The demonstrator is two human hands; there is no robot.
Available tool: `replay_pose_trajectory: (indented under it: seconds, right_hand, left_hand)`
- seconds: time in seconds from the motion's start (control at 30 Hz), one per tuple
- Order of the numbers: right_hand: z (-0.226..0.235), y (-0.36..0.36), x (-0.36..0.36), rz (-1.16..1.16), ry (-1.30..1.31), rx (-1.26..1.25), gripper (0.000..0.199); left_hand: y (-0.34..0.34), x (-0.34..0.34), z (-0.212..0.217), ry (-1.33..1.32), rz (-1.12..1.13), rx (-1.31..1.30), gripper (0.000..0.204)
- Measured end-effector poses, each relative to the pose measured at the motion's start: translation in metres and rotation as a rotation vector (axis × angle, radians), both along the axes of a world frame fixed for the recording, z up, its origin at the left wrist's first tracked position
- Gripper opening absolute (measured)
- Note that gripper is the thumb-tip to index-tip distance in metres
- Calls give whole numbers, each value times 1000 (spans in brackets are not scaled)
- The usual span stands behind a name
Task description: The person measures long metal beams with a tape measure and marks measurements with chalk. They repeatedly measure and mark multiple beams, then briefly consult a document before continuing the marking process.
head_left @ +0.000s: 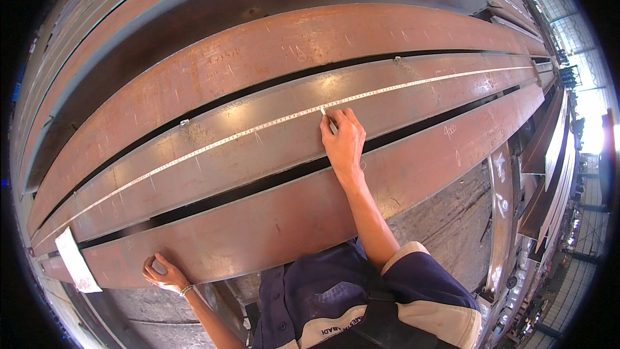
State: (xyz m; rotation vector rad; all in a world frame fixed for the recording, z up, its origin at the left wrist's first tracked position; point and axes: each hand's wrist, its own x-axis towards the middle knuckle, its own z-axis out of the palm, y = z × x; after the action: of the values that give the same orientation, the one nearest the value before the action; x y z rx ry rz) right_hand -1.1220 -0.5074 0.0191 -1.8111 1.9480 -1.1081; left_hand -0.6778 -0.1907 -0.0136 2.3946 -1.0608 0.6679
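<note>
A long tape measure [248, 131] lies stretched along the middle steel beam [213, 171]. My right hand [344, 137] is closed in a pinch on a white stick of chalk [323, 110], whose tip is at the tape's near edge. Short white marks show on the beam's surface below the tape. My left hand [166, 274] rests on the near steel beam [226, 245], close to its front edge, with the fingers apart and nothing in them. A white sheet [77, 262] lies across the near beam, to the left of that hand.
Another reddish-brown beam [258, 52] lies beyond the middle one, with more steel stacked behind it. Dark narrow gaps separate the beams. Small metal clips [185, 122] sit on the middle beam's far edge. More steel sections [546, 161] are stacked at the right.
</note>
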Motion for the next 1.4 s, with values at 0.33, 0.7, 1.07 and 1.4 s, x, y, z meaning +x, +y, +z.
replay_pose_trajectory:
  seconds: [0.33,0.7,1.07,1.4]
  right_hand:
    - [30,-8,6,12,98,157,10]
    - [108,6,-39,20,209,336,13]
    - [80,19,-56,-30,102,357,18]
    - [52,16,-71,-139,90,256,13]
  left_hand:
    - [-1,-1,1,3,9,5,24]
    - [-2,-2,1,-11,3,-5,23]
    - [-2,1,-2,-15,-21,-17,25]
    - [-2,0,1,-25,-9,22,25]
